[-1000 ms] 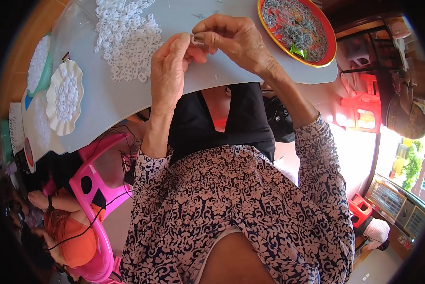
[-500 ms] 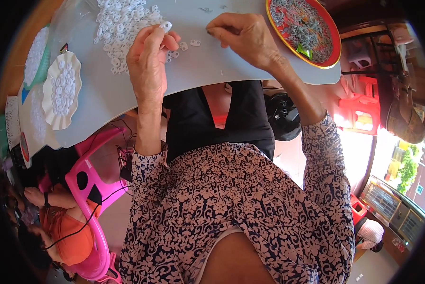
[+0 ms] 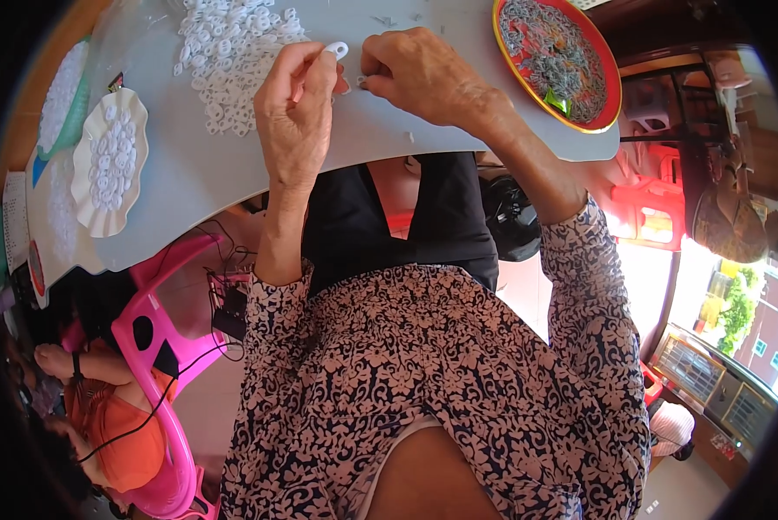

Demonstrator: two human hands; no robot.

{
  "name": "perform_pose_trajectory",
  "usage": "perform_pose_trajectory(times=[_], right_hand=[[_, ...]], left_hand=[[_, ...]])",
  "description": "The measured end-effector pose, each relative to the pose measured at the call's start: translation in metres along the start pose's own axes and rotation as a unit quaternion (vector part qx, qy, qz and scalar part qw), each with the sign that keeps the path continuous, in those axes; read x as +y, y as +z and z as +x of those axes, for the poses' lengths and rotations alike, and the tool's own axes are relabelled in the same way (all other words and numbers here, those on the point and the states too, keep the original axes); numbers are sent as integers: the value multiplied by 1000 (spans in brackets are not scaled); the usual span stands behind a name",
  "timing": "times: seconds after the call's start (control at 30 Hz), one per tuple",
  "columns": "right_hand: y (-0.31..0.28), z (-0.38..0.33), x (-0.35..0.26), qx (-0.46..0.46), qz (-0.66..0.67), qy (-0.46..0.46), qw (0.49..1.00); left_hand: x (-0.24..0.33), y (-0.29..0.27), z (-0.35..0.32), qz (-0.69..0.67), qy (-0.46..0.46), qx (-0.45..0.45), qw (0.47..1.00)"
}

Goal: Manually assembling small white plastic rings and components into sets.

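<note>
Between the thumb and fingertips of my left hand (image 3: 298, 113) is a small white plastic piece (image 3: 338, 50), rounded with a hole near its end. My right hand (image 3: 428, 80) is closed in a pinch just to the right of it, a short gap apart. Something tiny and dark may sit at its fingertips, too small to name. Left of and behind my left hand, a heap of similar white pieces (image 3: 233, 65) is spread over the pale grey table (image 3: 189, 186). A red, yellow-rimmed tray (image 3: 615, 95) of small grey metal-looking parts (image 3: 555, 52) stands right of my right hand.
At the left lie a wavy-edged cream dish (image 3: 86, 186) of white pieces and a green basket (image 3: 78, 113) with more. A green wrapper (image 3: 559, 102) rests in the tray. Below the table are a pink chair (image 3: 159, 329), a seated person in orange (image 3: 129, 442) and a red stool (image 3: 653, 208).
My left hand has moved to the right with the white piece, and my right hand has moved left and slightly down. The two hands are now much closer together.
</note>
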State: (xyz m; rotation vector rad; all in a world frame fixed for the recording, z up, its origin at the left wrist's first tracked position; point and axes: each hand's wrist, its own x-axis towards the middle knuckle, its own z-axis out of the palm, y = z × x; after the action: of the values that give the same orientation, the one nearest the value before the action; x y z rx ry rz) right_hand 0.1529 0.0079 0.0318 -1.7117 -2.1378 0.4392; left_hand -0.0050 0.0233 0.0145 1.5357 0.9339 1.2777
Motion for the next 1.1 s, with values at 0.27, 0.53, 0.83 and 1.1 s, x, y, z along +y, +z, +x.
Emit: perform_pose_trajectory(times=[0.27,0.53,0.83,1.1], right_hand=[[5,0,5,29,44,-41,998],[4,12,11,-5,12,-44,999],[-4,11,6,-42,17,-67,997],[6,-18,17,71,189,-49,978]], left_hand=[[-16,2,4,176,136,21,975],[-12,-3,7,215,133,7,968],[-17,-4,14,245,171,0,954],[-24,0,22,324,234,-62,915]])
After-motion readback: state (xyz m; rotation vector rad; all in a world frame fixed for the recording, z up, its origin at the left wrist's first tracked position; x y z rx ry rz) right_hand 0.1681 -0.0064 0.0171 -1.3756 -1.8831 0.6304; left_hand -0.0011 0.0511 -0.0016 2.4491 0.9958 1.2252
